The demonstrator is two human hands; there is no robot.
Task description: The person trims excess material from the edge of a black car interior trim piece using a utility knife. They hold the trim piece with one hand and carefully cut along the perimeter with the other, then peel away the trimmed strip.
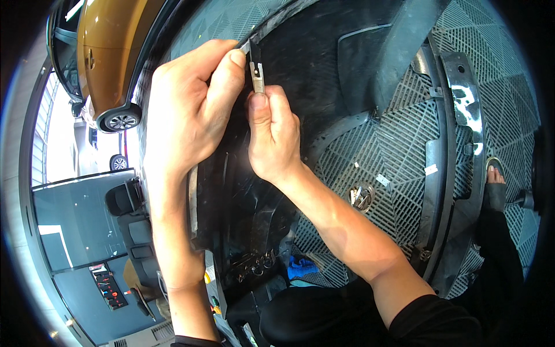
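My left hand (199, 101) is closed in a pinch, thumb and forefinger on the thin upper edge of a large black plastic car panel (312, 63). Just below and to its right, my right hand (274, 136) grips a slim utility knife (258, 80) with a silver metal head and a dark blade pointing up. The blade tip meets the panel's edge beside my left thumb. Most of the knife's handle is hidden in my right fist.
Right of the panel, a long black bumper part (445, 173) lies on grey grid floor tiles (399, 150). A round dish of small metal pieces (361, 198) stands between them. A blue cloth (302, 266) lies below. A sandalled foot (494, 169) is at right, a brown car (118, 52) upper left.
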